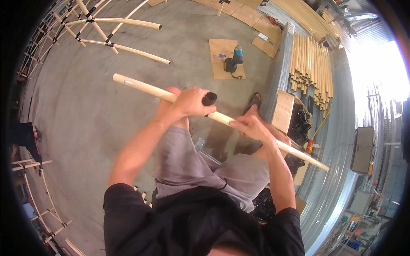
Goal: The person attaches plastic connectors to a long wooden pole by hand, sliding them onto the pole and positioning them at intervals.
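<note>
A long cream-coloured pipe (143,86) lies slantwise across my lap, its left end farther from me than its right. My left hand (188,103) is closed around a black pipe joint (209,99) on the pipe; the joint's open socket sticks up beside my thumb. To the right of it, my right hand (251,127) grips the pipe itself, thumb along the top. Part of the pipe passes behind my right wrist and comes out beyond it. My fingers hide most of the joint's lower part.
A cordless drill (234,60) rests on a flat cardboard sheet (216,50) ahead. Assembled pipe frames (92,21) stand far left. At right are a cardboard box (283,112), black joints (300,123) and a stack of cream pipes (311,64). Another person's leg (25,136) shows at left.
</note>
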The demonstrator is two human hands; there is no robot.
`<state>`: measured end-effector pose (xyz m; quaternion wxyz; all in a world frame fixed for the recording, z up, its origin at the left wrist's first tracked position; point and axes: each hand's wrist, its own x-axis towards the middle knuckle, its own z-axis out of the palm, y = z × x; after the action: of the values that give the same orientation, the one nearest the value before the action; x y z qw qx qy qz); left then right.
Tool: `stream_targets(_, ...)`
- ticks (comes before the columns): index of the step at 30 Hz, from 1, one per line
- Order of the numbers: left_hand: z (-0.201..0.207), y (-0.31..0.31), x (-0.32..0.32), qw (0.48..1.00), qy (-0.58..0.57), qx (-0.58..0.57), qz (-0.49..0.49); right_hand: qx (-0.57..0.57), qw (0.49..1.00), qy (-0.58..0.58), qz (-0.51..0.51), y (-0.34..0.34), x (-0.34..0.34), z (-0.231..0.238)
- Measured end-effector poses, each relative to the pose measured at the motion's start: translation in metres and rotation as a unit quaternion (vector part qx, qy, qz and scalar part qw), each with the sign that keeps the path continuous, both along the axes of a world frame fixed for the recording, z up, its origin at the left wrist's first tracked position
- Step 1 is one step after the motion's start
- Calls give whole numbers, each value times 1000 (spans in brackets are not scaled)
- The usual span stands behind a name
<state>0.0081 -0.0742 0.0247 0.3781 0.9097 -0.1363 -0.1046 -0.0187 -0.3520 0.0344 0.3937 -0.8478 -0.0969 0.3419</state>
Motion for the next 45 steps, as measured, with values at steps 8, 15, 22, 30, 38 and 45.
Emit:
stream_targets(8, -2, -16, 4, 987, 69, 85, 121, -43, 909, -414, 29, 12, -32, -14)
stream_targets(15, -12, 2, -1, 991, 34, -19, 130, -79, 882, -465, 20, 16, -38, -13)
stream_targets(22, -21, 2, 3, 996, 19, -35, 75, -74, 881, -467, 13, 10, -43, -24)
stream_targets(30, -21, 3, -3, 994, -12, -100, 47, -16, 939, -344, -11, 8, -35, -16)
stream_targets(38, -16, 7, -8, 990, -58, -127, 19, -13, 980, -200, -10, 4, -20, -11)
stream_targets(45, -9, 3, -9, 992, -41, -101, 62, -24, 918, -395, 15, 15, -32, -16)
